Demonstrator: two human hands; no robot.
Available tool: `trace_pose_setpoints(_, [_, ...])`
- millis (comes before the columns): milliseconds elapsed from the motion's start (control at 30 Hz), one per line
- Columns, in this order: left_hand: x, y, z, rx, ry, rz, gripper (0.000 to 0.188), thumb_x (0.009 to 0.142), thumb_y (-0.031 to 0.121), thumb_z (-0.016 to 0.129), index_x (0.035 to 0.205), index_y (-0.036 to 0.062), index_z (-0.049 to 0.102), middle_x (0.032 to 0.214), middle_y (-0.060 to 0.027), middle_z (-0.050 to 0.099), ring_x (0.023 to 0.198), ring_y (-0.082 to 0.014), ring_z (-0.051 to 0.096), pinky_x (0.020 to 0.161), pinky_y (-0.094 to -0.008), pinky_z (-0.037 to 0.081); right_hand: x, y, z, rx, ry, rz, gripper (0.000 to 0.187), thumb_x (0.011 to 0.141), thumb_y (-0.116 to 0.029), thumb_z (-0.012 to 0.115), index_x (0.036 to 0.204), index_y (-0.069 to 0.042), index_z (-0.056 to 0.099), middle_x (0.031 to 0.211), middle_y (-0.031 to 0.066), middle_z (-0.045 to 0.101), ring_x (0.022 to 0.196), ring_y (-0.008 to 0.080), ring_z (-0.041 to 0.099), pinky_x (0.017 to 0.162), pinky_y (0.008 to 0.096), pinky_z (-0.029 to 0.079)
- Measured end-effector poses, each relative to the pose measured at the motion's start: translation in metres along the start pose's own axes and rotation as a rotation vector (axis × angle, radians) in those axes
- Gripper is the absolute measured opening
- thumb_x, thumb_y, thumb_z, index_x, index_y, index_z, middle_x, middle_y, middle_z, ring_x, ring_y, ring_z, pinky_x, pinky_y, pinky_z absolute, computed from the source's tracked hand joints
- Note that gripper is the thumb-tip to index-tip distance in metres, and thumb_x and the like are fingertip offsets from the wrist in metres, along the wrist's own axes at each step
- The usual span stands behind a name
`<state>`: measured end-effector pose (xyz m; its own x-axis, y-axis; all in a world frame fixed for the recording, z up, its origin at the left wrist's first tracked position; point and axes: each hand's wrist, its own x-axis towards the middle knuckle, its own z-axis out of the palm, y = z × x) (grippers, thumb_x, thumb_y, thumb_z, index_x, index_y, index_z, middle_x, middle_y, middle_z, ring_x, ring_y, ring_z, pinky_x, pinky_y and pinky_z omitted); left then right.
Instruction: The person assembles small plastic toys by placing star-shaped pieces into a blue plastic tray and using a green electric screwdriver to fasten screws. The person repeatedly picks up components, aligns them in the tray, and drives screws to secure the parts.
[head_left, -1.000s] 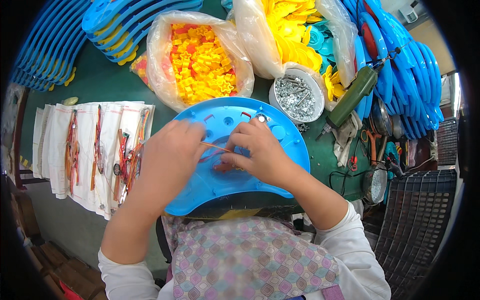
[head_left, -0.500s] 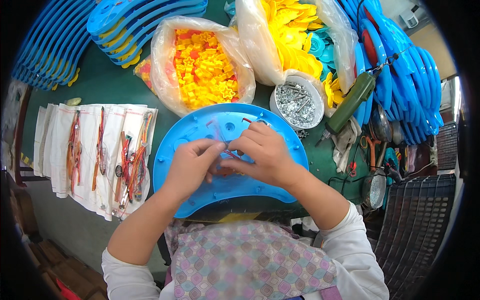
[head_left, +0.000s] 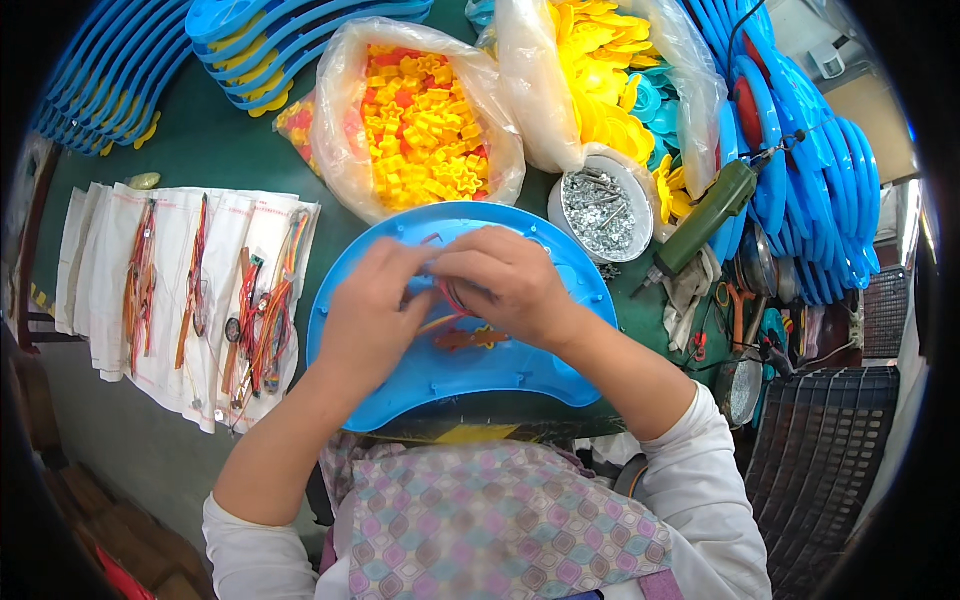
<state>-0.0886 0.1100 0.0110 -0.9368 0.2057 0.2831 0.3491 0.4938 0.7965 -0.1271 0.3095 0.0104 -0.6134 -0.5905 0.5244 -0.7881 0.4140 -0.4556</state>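
A blue curved plastic shell (head_left: 560, 375) lies in front of me on the table, its inside facing up with small posts. My right hand (head_left: 505, 285) is closed over the shell's middle, gripping thin red wires (head_left: 450, 296) between thumb and fingers. Right beside it, my left hand (head_left: 370, 310) is smeared by motion at the fingers, so what they hold, if anything, cannot be made out. Below the hands, a narrow brown circuit board (head_left: 470, 339) with yellow parts rests in the shell, and a wire runs up from it toward my right hand.
White cloth (head_left: 95, 300) at left carries several wire bundles (head_left: 265, 330). Behind the shell stand a bag of yellow and red star pieces (head_left: 425, 125), a bag of yellow parts (head_left: 600, 60) and a tub of screws (head_left: 605, 215). A green electric screwdriver (head_left: 708, 218) lies at right, near stacked blue shells (head_left: 830, 200).
My left hand has pulled upward and blurred. My right hand has shifted slightly up and left with the wires. The circuit board, mostly covered before, now shows below the hands.
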Motion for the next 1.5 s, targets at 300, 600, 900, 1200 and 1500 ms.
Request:
trace_pose_setpoints(300, [-0.008,-0.003,0.002,0.493,0.038,0.122,0.029,0.074,0.018,0.085,0.094,0.0074,0.069,0.099,-0.0097,0.061,0.099,-0.0313,0.06,0.081,-0.0428,0.05,-0.004,0.001,0.003,0.031,-0.115,0.197,0.021,0.078,-0.003,0.078,0.097,-0.01,0.072,0.097,0.0057,0.067,0.091,0.0273,0.066,0.076,0.0374,0.055])
trace_pose_setpoints(600, [-0.01,-0.012,0.01,0.532,0.047,0.041,0.041,0.067,0.02,0.09,0.093,0.0057,0.062,0.108,-0.0108,0.057,0.105,-0.032,0.054,0.086,-0.0436,0.046,0.007,0.015,0.023,-0.028,-0.144,0.07,0.015,0.08,-0.008,0.077,0.094,-0.01,0.071,0.101,0.0074,0.063,0.092,0.0289,0.065,0.074,0.0389,0.056])
trace_pose_setpoints(900, [-0.012,-0.014,0.016,0.478,0.089,0.058,0.036,0.069,0.017,0.086,0.094,0.0063,0.063,0.11,-0.0111,0.057,0.109,-0.0338,0.053,0.092,-0.0454,0.045,0.007,0.019,0.021,-0.086,-0.179,0.042,0.012,0.081,-0.009,0.073,0.093,-0.011,0.072,0.097,0.006,0.061,0.091,0.0267,0.063,0.074,0.0395,0.054])
trace_pose_setpoints(1200, [-0.008,-0.009,0.012,0.57,-0.029,0.11,0.021,0.075,0.014,0.077,0.094,0.0098,0.069,0.115,-0.0113,0.057,0.12,-0.034,0.05,0.1,-0.0478,0.043,-0.007,0.029,-0.008,-0.24,-0.095,0.219,0.015,0.079,-0.009,0.079,0.09,-0.011,0.07,0.097,0.0051,0.064,0.093,0.027,0.06,0.078,0.0394,0.05])
trace_pose_setpoints(1500, [0.013,0.004,0.015,0.539,-0.143,0.142,0.044,0.064,0.012,0.088,0.101,0.0059,0.065,0.116,-0.0118,0.057,0.114,-0.0335,0.052,0.099,-0.0445,0.044,0.001,0.034,-0.005,-0.333,-0.124,0.104,0.012,0.075,-0.012,0.078,0.083,-0.011,0.07,0.095,0.0048,0.057,0.094,0.0262,0.056,0.079,0.0384,0.045])
